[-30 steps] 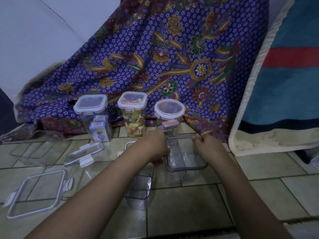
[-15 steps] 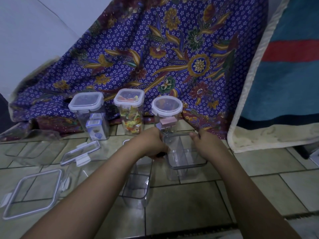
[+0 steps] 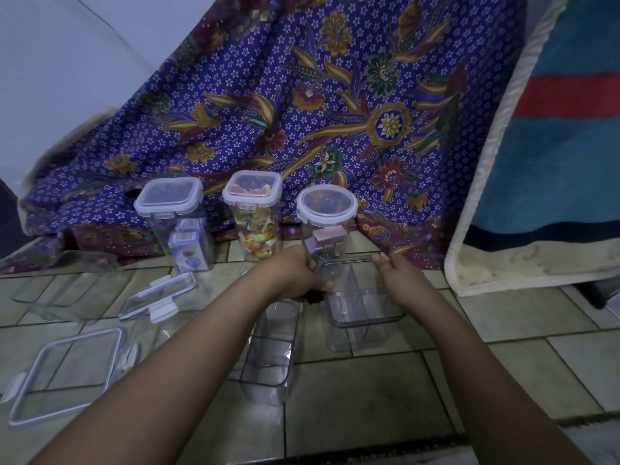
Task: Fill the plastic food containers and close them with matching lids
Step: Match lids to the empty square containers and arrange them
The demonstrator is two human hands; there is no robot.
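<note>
From the head camera, the left hand (image 3: 300, 276) and right hand (image 3: 401, 280) both curl around the rim of the empty clear plastic box with dividers (image 3: 364, 308), down at the tiled floor (image 3: 369, 397). The smooth box may slip, or bump the tall clear jar with a round white lid (image 3: 327, 209) just behind it.

A blue-purple cloth (image 3: 335, 112) hangs slanting across the back. It is printed with small white flowers and large gold, green and maroon leaves and blooms. Its maroon lower edge lies bunched on the floor (image 3: 369, 397), which is laid with pale greenish tiles and dark grout lines. Behind the cloth, at upper left, is a plain pale wall (image 3: 67, 62). At right a teal rug (image 3: 570, 179) with a red stripe, a dark band and a cream border leans upright. It overlaps the cloth's right side, and its bottom rests on the tiles. A pale mat (image 3: 597, 444) with a dark edge shows at the lower right corner.
</note>
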